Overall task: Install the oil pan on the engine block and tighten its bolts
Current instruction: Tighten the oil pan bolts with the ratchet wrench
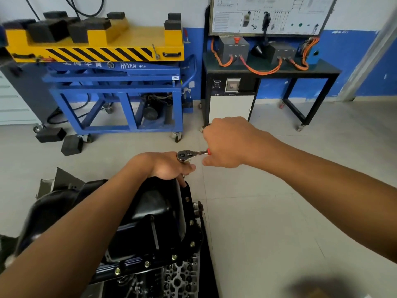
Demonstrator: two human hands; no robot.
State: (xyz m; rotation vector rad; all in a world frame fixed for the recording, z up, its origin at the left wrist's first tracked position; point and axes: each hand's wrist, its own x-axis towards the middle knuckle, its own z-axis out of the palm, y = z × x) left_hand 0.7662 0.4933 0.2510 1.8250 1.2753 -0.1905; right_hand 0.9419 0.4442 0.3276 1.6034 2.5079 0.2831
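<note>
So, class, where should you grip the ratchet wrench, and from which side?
By the handle's far end, from the right: the ratchet wrench sticks out rightward from its head, which the left hand steadies; the right hand holds there.

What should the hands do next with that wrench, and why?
Probably swing the handle through a short arc. The right hand grips the handle of the ratchet, the left hand steadies its head above the far corner of the pan, and bolts already sit along the rim.
</note>
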